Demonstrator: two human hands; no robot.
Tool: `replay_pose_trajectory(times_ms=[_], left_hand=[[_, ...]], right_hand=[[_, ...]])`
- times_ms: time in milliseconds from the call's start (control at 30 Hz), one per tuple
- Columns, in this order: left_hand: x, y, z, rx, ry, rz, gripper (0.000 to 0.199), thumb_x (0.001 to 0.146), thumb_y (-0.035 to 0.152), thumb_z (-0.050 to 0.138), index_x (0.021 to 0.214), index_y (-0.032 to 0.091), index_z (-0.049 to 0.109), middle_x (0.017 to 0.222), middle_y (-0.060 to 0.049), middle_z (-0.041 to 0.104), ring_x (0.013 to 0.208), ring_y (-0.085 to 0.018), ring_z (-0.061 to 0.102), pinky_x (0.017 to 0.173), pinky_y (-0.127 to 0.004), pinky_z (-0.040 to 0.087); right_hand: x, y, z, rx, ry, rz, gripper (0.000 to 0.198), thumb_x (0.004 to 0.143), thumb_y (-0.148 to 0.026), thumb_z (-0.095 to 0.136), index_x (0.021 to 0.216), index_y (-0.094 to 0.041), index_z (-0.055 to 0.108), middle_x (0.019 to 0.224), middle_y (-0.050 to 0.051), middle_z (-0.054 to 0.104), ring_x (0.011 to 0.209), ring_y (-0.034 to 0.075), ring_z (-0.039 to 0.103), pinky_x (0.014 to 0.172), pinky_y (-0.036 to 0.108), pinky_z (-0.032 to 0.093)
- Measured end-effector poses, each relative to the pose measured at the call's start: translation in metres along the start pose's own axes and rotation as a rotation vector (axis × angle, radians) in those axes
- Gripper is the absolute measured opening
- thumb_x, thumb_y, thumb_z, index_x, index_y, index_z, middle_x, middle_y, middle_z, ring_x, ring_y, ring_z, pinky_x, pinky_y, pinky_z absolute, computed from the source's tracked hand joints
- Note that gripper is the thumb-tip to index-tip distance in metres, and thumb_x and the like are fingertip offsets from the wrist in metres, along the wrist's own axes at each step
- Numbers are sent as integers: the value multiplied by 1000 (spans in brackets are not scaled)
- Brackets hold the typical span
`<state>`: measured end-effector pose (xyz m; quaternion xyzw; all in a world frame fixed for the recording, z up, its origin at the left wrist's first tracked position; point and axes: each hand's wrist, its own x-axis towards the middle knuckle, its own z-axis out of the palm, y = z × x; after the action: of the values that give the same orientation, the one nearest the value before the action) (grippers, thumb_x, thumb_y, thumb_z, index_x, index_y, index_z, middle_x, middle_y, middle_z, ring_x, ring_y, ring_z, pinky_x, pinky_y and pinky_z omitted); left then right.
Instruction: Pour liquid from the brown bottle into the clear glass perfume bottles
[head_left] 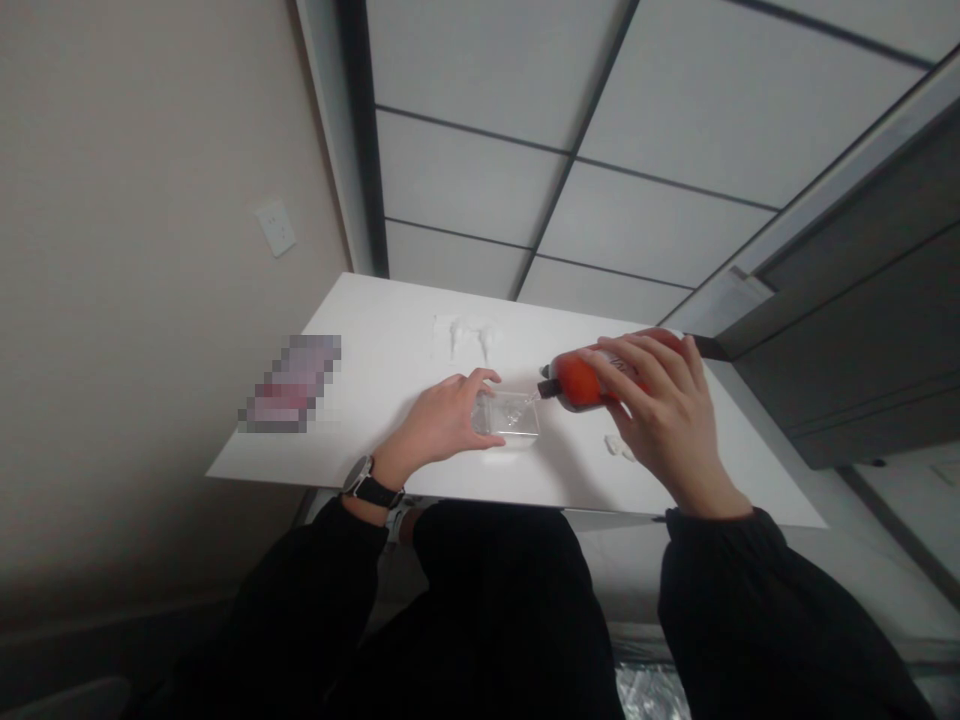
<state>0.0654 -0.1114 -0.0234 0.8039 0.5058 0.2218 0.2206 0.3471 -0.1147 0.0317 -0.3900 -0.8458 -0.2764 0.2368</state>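
Note:
My left hand [450,418] is closed around the left end of a small clear box [525,437] on the white table. Something clear and shiny shows inside the box, possibly liquid; its detail is blurred. In my right hand [664,425] is a red-orange bottle [577,380] with a dark neck, tipped nearly flat. Its mouth points left and meets the view at the box's right rim; whether they touch I cannot tell. Small white pieces [619,447] lie under my right hand.
Behind the box lies a thin white or clear item [471,338] with two elongated shapes. A pixelated pinkish object [292,385] sits at the table's [382,330] left. A wall with a socket [276,228] borders the left, and framed panels [465,185] stand behind.

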Motion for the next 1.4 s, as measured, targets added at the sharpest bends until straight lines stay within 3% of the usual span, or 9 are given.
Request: replay_pose_trajectory(times_ms=[467, 867, 1400], left_hand=[[0, 0, 0, 22, -7, -6, 72, 77, 43, 85, 137, 26, 48, 129, -10, 73, 119, -33, 68, 100, -47, 54], [0, 1, -1, 13, -10, -12, 75, 76, 42, 87, 138, 26, 48, 129, -9, 73, 120, -33, 67, 101, -47, 53], [1, -3, 3, 22, 0, -5, 76, 76, 41, 88, 139, 26, 49, 129, -10, 73, 120, -33, 68, 100, -47, 55]], right_hand=[[3, 1, -2, -23, -8, -46, 58, 96, -7, 63, 149, -29, 57, 141, 11, 70, 130, 33, 63, 120, 61, 40], [2, 3, -3, -12, -61, -44, 69, 92, -1, 59, 153, -32, 53, 146, 9, 68, 133, 34, 61, 122, 63, 37], [9, 3, -5, -59, -61, -127, 63, 88, 5, 62, 144, -24, 60, 144, 11, 69, 131, 33, 62, 120, 60, 40]])
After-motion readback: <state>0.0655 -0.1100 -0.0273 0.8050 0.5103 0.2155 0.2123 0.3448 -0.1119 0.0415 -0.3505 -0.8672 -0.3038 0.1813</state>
